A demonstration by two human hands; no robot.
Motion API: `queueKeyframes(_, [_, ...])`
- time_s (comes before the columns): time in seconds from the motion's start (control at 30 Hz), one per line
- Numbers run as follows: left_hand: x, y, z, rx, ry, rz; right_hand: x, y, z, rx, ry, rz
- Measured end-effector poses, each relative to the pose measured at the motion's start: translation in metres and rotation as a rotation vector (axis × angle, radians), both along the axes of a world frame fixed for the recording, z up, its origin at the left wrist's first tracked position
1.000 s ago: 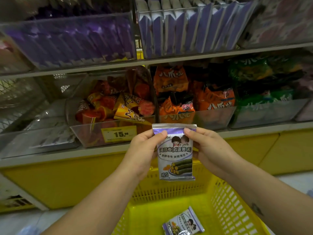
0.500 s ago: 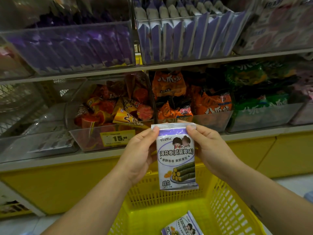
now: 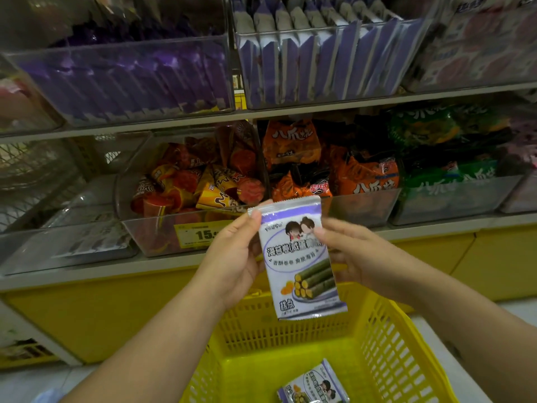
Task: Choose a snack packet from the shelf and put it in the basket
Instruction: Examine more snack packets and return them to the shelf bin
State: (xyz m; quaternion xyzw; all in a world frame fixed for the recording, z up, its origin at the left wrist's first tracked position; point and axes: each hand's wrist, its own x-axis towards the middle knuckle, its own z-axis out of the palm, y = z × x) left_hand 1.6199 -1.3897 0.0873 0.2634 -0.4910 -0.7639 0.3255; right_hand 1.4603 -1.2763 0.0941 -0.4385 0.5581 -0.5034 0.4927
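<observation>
left hand (image 3: 232,257) and right hand (image 3: 351,251) pinch packet (image 3: 299,257) above basket (image 3: 386,330)
likely light, crinkly, slippery; sealed top edge grips best

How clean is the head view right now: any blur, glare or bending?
Head view: the packet reads sharp at centre; fingertips of the right hand smear slightly; the shelf bows toward the frame edges; upper bins are dim and soft; clear bin fronts show mild sheen.
</observation>
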Motion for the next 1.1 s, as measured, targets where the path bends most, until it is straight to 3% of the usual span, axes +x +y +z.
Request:
queueKeyframes(0.07, [0.0,-0.004,0.003,0.056,0.009,0.043,0.001,0.004,-0.002,0.113,-0.019,0.134])
queueKeyframes(0.13, [0.002,-0.006,0.006,0.084,-0.005,0.021,0.004,0.004,-0.004,0.144,-0.078,0.121])
queueKeyframes(0.37, [0.016,-0.002,0.007,-0.108,-0.208,-0.41,0.0,0.003,0.005,0.047,-0.285,-0.037])
queueKeyframes(0.77, [0.01,0.007,0.005,-0.43,-0.151,-0.286,-0.001,0.005,0.006,-0.085,-0.352,-0.142])
queueKeyframes(1.1, [0.009,0.011,0.004,-0.351,-0.008,-0.274,-0.003,0.004,0.011,-0.058,-0.532,-0.155])
